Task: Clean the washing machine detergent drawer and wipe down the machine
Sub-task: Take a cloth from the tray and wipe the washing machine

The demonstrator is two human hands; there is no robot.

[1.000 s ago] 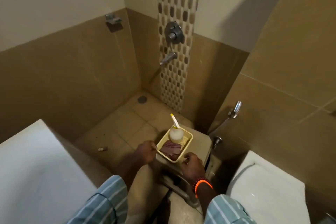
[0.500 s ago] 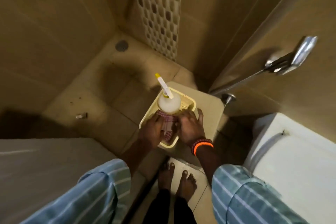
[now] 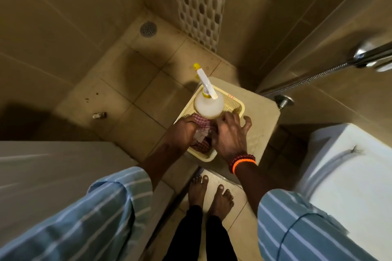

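Dim, warm light is falling from above, casting soft shadows across the floor tiles (image 3: pixel 135 82). Wide-angle distortion is bending the edges; the spray hose (image 3: pixel 314 78) is showing motion blur.

Checked cloth (image 3: pixel 202 126) mostly hidden under left hand (image 3: pixel 184 133) and right hand (image 3: pixel 230 135); grip on it unclear. Pale scrap between hands, unidentifiable. Basket (image 3: pixel 234 105) near end covered by hands, base of spray bottle (image 3: pixel 209 104) hidden behind cloth. Hand shower (image 3: pixel 373 57) cut by right edge, blurred. Small object on floor (image 3: pixel 99 115) too small to tell. White machine top (image 3: pixel 53 167) cut by left edge.
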